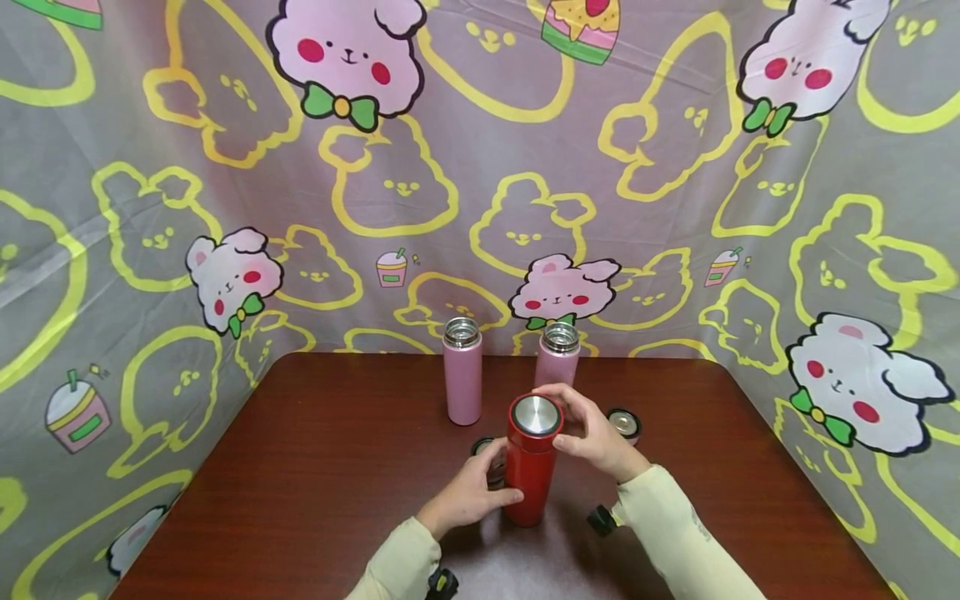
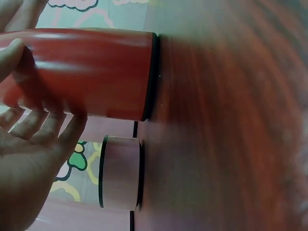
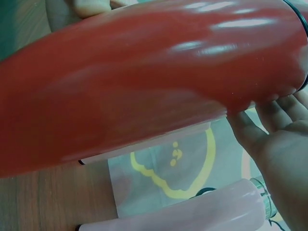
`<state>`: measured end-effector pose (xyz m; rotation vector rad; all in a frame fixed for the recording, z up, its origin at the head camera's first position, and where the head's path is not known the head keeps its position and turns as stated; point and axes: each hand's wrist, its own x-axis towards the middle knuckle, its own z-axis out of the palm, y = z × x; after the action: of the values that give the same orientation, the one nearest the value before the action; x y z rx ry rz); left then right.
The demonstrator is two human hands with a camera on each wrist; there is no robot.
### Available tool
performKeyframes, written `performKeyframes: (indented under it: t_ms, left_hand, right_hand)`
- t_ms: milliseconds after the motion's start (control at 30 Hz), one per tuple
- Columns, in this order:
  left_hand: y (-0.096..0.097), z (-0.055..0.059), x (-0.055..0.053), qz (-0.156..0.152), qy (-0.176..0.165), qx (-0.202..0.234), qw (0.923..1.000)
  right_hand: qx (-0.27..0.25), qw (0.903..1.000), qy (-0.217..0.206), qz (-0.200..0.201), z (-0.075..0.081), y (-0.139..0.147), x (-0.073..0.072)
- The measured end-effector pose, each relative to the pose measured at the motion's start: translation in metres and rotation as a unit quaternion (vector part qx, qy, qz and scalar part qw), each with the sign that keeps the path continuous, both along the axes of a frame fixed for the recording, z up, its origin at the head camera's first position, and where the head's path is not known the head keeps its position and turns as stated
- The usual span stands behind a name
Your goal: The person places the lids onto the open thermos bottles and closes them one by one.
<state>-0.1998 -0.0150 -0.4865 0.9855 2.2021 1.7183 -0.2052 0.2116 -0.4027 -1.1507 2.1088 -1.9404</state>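
A red thermos flask (image 1: 531, 475) with a brushed-metal disc on its lid (image 1: 536, 415) stands upright on the table. My left hand (image 1: 465, 496) holds the lower body, thumb in front and fingers around the far side. Up at the lid, my right hand (image 1: 596, 433) grips from the right, its thumb just under the rim. In the left wrist view the black-edged base of the red thermos flask (image 2: 91, 72) is right at the tabletop. The right wrist view shows my right fingers (image 3: 276, 115) along its side near the lid seam.
Two lidless pink thermos flasks (image 1: 463, 379) (image 1: 557, 362) stand behind the red one. One pink lid (image 1: 624, 425) lies to the right of my right hand; another lid (image 1: 482, 446) is partly hidden behind my left hand. Patterned cloth (image 1: 442, 208) encloses the brown table (image 1: 322, 467).
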Motion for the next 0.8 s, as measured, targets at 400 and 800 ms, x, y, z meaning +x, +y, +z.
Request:
performKeyframes:
  t_ms: [400,800]
  left_hand:
    - [0.001,0.003,0.002,0.004,-0.029,0.023,0.9993]
    - [-0.001,-0.002,-0.002,0.004,-0.020,-0.002,0.9998]
  right_hand:
    - [-0.016,0.9987,0.003,-0.048,-0.002,-0.003,0.008]
    - [-0.180,0.9306,-0.105,0.301,-0.003,-0.011,-0.025]
